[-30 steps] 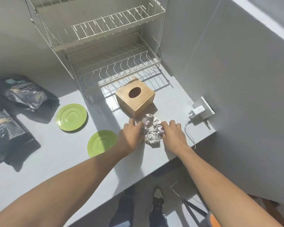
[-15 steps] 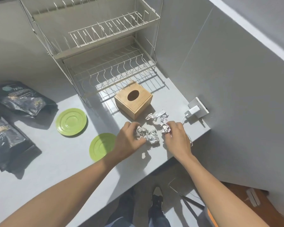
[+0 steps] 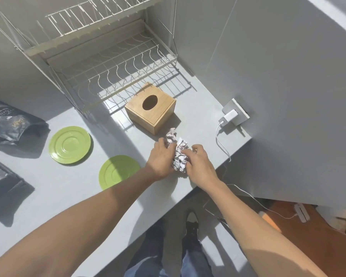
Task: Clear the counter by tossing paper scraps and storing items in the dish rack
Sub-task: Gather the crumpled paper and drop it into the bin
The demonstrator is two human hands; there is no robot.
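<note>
Crumpled paper scraps lie bunched on the grey counter, just in front of a wooden tissue box. My left hand presses against them from the left and my right hand from the right, so both cup the wad between them. One scrap sticks out beyond my fingers toward the box. Two green plates rest on the counter to the left. The white wire dish rack stands at the back with bare shelves.
Black foil bags lie at the counter's left edge. A white charger sits in a wall socket at the right, its cable trailing over the counter edge to the floor. The counter's front edge runs just below my hands.
The scraps were spread apart half a second ago; both hands have closed in and gathered them into one wad. The view has tilted further down.
</note>
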